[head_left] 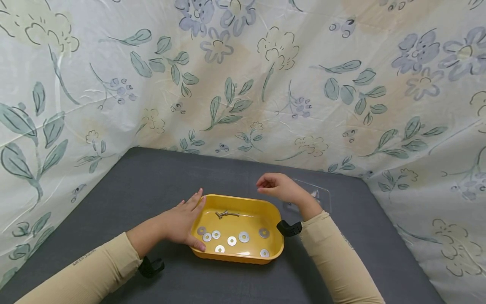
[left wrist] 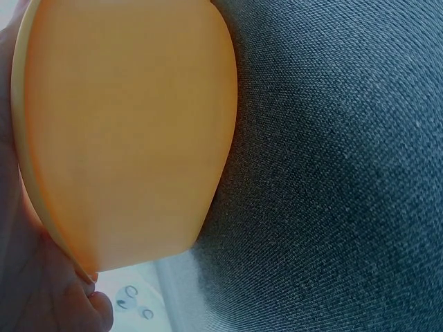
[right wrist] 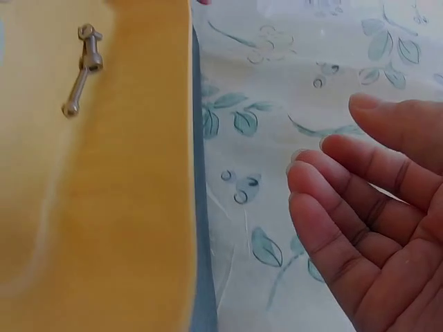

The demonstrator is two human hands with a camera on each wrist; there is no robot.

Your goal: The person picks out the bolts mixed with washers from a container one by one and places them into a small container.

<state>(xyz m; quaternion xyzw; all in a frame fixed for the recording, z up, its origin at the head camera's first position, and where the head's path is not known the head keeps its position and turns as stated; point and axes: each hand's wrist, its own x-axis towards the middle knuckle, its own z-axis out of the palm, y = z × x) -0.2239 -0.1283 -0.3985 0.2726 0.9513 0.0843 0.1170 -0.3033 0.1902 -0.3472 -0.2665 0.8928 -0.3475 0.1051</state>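
A yellow plastic tray (head_left: 237,202) stands on the dark grey table. My left hand (head_left: 181,219) rests on the tray's left end, fingers straight and spread along the rim, thumb near the front corner. The left wrist view shows the tray's outer wall (left wrist: 131,138) beside that hand. Inside lie a few metal bolts (head_left: 228,214) near the far wall and several flat washers (head_left: 232,241) spread over the floor. Beyond the tray's far right corner, my right hand (head_left: 281,187) is raised, fingers loosely bent, with nothing between fingers and thumb (right wrist: 398,124) in the right wrist view.
A clear plastic container (head_left: 325,202) with small shiny pieces in it sits right of the tray, partly hidden by my right hand and forearm. Floral cloth (head_left: 243,105) hangs behind and at both sides of the grey table (head_left: 159,177).
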